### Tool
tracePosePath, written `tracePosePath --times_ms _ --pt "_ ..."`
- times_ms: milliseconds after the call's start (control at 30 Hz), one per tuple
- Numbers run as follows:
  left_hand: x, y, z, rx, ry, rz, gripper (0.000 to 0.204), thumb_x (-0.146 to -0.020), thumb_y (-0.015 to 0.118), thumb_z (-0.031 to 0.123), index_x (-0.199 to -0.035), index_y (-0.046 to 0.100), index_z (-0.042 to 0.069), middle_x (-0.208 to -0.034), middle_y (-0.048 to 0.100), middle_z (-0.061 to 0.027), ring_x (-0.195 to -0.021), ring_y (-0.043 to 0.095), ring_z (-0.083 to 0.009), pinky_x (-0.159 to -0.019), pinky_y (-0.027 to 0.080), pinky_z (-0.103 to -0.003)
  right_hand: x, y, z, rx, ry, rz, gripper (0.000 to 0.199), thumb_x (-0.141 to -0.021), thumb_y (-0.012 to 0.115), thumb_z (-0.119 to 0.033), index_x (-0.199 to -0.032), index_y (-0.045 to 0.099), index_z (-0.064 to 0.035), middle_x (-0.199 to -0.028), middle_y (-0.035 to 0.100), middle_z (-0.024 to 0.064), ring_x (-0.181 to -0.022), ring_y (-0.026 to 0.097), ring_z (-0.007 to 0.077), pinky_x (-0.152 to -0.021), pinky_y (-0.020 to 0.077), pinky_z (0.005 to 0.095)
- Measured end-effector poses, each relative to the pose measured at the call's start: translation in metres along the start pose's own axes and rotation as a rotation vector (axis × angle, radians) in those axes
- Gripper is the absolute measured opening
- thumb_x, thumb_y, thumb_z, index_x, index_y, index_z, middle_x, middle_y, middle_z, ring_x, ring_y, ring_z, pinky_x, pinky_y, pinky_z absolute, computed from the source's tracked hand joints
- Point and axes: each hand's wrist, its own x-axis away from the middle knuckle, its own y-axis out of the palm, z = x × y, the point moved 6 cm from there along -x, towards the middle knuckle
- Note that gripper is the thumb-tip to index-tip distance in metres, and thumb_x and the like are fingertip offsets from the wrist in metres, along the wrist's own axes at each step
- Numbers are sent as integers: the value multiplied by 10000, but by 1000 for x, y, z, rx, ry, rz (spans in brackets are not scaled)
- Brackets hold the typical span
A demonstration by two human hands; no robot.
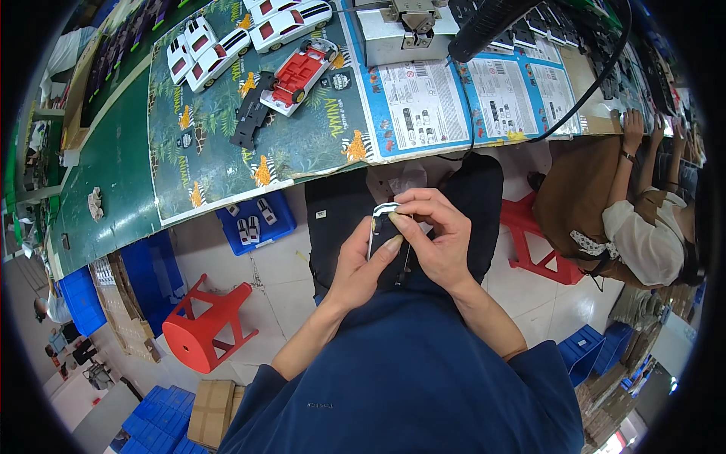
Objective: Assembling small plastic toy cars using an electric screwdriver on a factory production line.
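Observation:
Above my lap, my left hand [358, 266] and my right hand [439, 236] are both closed on one toy car [384, 207]. Its white end shows at the top, and a black base faces up between my hands. My left thumb lies on the black part, while the right thumb and fingers pinch the white end. My fingers hide much of the car. On the table ahead lie an upturned toy car with a red underside [296, 76] and a black plastic chassis piece [251, 113].
White toy cars [215, 59] stand at the far left of the printed sheets on the green table [113, 189]. A grey machine [401, 41] sits behind. Below are a blue bin [261, 227] with car parts and a red stool [204, 325]. A co-worker [643, 227] sits at right.

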Motion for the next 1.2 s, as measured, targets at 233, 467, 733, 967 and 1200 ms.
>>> tracePosePath --times_ms 233,467,733,967,1200 --pt "-5 1 -2 -84 24 12 225 -977 597 129 -1179 577 32 -931 576 35 -834 492 -32 -733 417 -200 3 8 22 -300 238 -4 191 -897 681 7 -1083 667 52 -1019 673 77 -911 632 98 -783 512 234" --pt "-5 0 -14 -37 -11 31 192 -974 604 118 -1147 587 36 -870 537 64 -777 443 -12 -682 385 -185 4 6 33 -251 163 7 212 -900 691 -20 -1100 670 48 -995 690 59 -881 628 89 -771 507 232" --pt "-18 1 -10 239 -134 65 215 -975 591 108 -1172 582 23 -957 666 -48 -821 650 -109 -732 540 -251 -1 -1 42 -309 365 -118 309 -981 614 -143 -1245 627 16 -1019 699 42 -874 619 60 -748 501 213" --pt "-27 -3 16 268 -142 60 276 -944 611 85 -1202 567 -5 -1010 692 -137 -780 695 -181 -717 589 -309 -65 -66 -35 -52 -228 319 192 -945 630 -64 -1092 674 50 -1009 681 60 -807 606 90 -704 488 226" --pt "-35 -12 30 275 -44 28 241 -940 593 81 -1156 538 -10 -1006 680 -208 -766 714 -250 -682 623 -370 -204 -92 -119 -5 -701 198 729 -985 376 -597 -1396 447 1 -1218 614 126 -1098 599 196 -932 500 344"
